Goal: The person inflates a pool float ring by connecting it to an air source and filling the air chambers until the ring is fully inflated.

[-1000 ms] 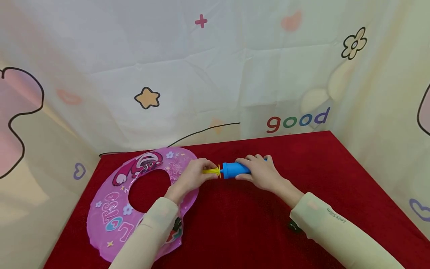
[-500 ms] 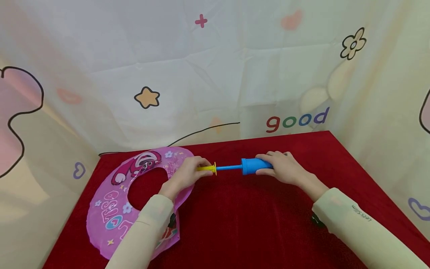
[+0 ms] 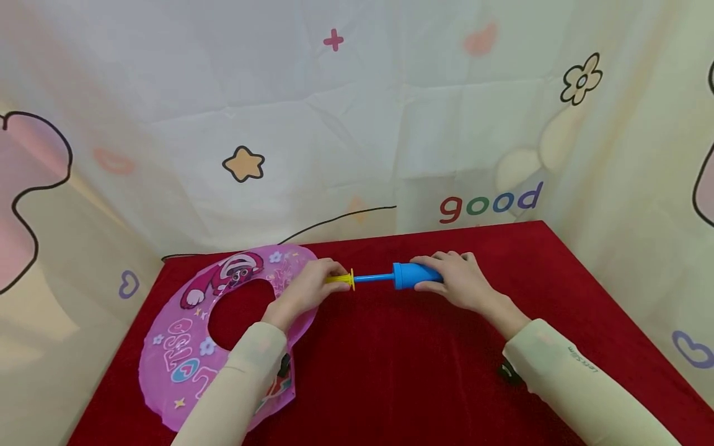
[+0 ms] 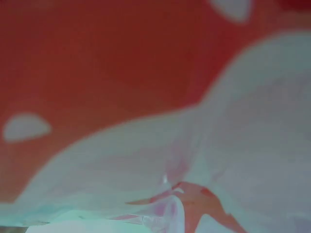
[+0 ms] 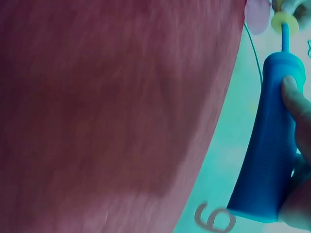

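Note:
A blue hand pump (image 3: 409,274) is held level between both hands, its thin blue rod (image 3: 374,278) drawn out of the barrel. My left hand (image 3: 307,286) pinches the ribbed yellow end piece (image 3: 341,279) with its round flange. Around the blue barrel (image 5: 272,136), my right hand (image 3: 460,282) curls its fingers, with the thumb along the side in the right wrist view. A pink-purple printed swim ring (image 3: 173,365) lies beneath the left hand and forearm. Whether the yellow piece joins the ring is hidden. The left wrist view shows only blurred red and pale printed plastic (image 4: 121,58).
A dark red cloth (image 3: 401,371) covers the table. Behind it and at both sides hang pale printed curtains (image 3: 334,124). A small dark object (image 3: 509,373) lies partly under the right sleeve.
My right hand has moved right with the blue barrel, exposing a longer stretch of rod, then shifted slightly back left. My left hand has shifted a little left, keeping its pinch.

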Action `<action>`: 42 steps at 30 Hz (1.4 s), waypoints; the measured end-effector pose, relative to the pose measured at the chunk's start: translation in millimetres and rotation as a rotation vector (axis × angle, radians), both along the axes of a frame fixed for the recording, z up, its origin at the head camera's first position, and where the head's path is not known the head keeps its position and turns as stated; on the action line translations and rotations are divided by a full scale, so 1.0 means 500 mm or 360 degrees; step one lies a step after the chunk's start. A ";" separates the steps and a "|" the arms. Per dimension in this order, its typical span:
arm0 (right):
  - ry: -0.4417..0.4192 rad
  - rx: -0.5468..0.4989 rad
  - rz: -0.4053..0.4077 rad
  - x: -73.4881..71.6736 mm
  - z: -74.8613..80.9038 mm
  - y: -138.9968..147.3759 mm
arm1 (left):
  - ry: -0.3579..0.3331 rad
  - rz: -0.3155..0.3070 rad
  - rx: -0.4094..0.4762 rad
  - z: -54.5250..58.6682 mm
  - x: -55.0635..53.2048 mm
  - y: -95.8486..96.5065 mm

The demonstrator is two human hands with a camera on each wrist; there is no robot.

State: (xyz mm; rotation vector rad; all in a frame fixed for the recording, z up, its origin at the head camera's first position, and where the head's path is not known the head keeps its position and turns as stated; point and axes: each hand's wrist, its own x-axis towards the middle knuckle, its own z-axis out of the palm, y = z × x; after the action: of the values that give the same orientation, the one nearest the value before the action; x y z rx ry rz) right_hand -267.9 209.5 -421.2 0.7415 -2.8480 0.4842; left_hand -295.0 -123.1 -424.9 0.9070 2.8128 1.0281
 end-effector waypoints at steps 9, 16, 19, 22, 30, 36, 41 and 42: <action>0.0073 0.0050 0.0001 0.010 -0.007 -0.084 | 0.0028 0.0019 0.0002 -0.006 0.011 0.012; -0.0038 0.0065 0.0056 0.001 -0.011 -0.096 | 0.0084 0.0009 -0.0037 -0.008 0.013 0.020; -0.0099 0.0069 0.0086 -0.007 -0.015 -0.068 | 0.0084 0.0039 -0.0040 -0.010 0.014 0.013; -0.0097 0.0095 0.0090 -0.014 -0.011 -0.032 | 0.0082 0.0054 -0.0009 -0.009 0.011 0.001; -0.0133 0.0069 0.0019 -0.014 0.018 0.053 | 0.0040 0.0035 0.0020 0.003 -0.004 -0.025; -0.0186 -0.0042 -0.0051 -0.007 0.025 0.078 | 0.0059 0.0049 0.0001 0.008 0.001 -0.027; -0.0102 -0.0072 -0.0078 -0.006 0.021 0.046 | 0.0090 0.0067 -0.0006 0.008 0.007 -0.015; -0.0081 -0.0072 -0.0076 -0.006 0.019 0.036 | 0.0089 0.0077 -0.0007 0.008 0.008 -0.013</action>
State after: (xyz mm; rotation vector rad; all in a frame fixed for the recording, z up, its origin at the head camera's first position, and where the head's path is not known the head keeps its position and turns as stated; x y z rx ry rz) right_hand -270.9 227.6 -411.5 0.6611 -2.8835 0.5663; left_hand -291.1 -129.4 -420.8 0.8848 2.8953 1.0172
